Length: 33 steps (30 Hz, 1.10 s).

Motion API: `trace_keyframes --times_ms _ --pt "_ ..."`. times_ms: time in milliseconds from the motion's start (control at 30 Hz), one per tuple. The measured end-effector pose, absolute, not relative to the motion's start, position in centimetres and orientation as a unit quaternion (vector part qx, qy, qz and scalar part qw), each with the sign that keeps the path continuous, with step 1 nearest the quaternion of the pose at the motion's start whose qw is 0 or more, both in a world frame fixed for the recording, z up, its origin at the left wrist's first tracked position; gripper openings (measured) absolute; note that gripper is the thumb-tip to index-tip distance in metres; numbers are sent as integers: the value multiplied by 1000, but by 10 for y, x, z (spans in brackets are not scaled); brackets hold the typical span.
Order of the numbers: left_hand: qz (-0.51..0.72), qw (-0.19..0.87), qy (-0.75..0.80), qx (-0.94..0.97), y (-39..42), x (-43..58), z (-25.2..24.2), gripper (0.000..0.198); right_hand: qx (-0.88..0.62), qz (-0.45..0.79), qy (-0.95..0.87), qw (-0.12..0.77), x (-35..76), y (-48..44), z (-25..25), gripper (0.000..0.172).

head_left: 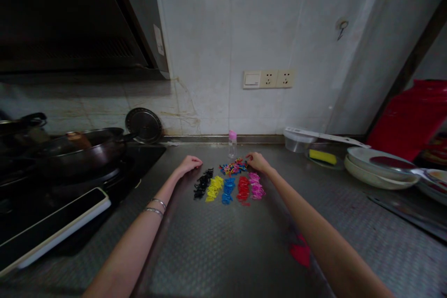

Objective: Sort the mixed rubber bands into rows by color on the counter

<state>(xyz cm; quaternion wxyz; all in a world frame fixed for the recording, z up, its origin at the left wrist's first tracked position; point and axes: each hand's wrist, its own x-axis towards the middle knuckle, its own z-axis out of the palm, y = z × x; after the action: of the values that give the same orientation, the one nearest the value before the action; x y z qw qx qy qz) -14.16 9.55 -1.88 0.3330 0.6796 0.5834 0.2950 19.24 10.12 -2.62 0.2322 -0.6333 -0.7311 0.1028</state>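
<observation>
Several neat rows of small rubber bands lie across the metal counter: black (203, 183), yellow (214, 189), blue (228, 191), red (243, 189) and pink (257, 186). Behind them is a mixed-colour pile of bands (233, 166). My left hand (190, 163) rests on the counter left of the black row, its fingers curled closed and no band showing in it. At the pile's right edge, my right hand (256, 161) has its fingertips pinched down; whatever they hold is too small to make out. A small clear bottle (232, 148) with a pink cap stands behind the pile.
To the left are a stove with a wok (87, 151) and a white-edged dark slab (56, 226). On the right stand a plastic tub (296, 143), a yellow sponge (322, 157), stacked bowls (377, 174) and a knife (405, 214). The tiled wall (209, 56) closes off the back.
</observation>
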Motion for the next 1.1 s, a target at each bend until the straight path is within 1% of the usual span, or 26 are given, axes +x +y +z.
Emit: trace_keyframes --times_ms 533,767,967,1100 --pt "296 329 582 682 95 -141 -19 28 -683 112 -692 205 186 112 -25 40" --pt "297 316 584 686 96 -140 -20 27 -673 138 -686 239 190 103 -19 41" --pt "300 326 585 680 99 -142 -23 28 -675 178 -667 260 192 94 -6 38" --pt "305 334 578 679 100 -142 -24 28 -669 177 -669 271 188 90 2 37"
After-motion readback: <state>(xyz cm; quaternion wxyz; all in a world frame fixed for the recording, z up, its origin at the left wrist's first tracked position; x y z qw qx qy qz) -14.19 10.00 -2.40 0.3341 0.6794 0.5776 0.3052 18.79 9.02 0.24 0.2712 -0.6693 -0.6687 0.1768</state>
